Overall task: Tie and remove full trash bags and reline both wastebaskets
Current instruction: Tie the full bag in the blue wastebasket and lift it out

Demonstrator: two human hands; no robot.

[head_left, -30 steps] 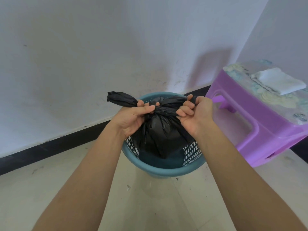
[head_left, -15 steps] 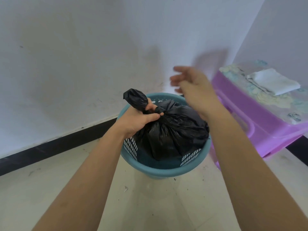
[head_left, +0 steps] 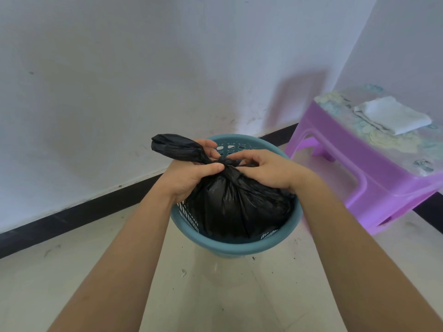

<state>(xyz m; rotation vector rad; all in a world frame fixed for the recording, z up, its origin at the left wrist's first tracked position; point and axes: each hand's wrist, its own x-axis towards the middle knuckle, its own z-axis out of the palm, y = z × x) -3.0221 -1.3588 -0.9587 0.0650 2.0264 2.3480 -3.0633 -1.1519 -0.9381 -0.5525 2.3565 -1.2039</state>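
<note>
Two bare hands meet over the gathered neck of a black trash bag (head_left: 235, 202). The left hand (head_left: 191, 174) is closed around the neck from the left side, thumb pressed against the knot (head_left: 225, 162) and fingers curled behind it; the loose twisted tail (head_left: 175, 147) of the bag sticks out up and to the left past its knuckles. The right hand (head_left: 266, 170) comes in from the right, fingers bent and pinching the plastic at the knot — whether it grips firmly or only touches cannot be told. Below the hands the full, bulging bag sits inside a teal wastebasket (head_left: 239, 248) with slotted sides, which stands on a pale tiled floor (head_left: 72, 271). Both bare forearms reach in from the bottom edge. Behind the basket runs a white wall (head_left: 119, 68) with a black baseboard. To the right, near the basket, stands a purple plastic stool (head_left: 359, 168) — on its patterned top lies a folded white cloth (head_left: 393, 115).
</note>
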